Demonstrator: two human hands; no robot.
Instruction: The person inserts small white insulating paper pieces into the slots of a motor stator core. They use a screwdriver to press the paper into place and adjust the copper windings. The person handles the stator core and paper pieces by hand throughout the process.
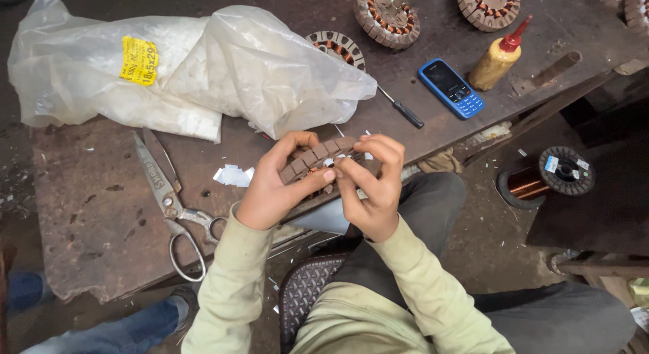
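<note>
While both hands grip it above the bench (101, 212) edge, the stator ring (318, 158) arcs from eight to two o'clock; left hand (270, 192) clasps its lower end; right hand (372, 185) fingers (351, 175) pinch near the upper end; scissors (169, 202) lie at nine o'clock.

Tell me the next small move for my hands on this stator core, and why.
Probably press the white paper slip into the slot with the right hand. The left hand grips the stator core from the side, and the right fingers pinch at its rim, where the slip shows.
</note>
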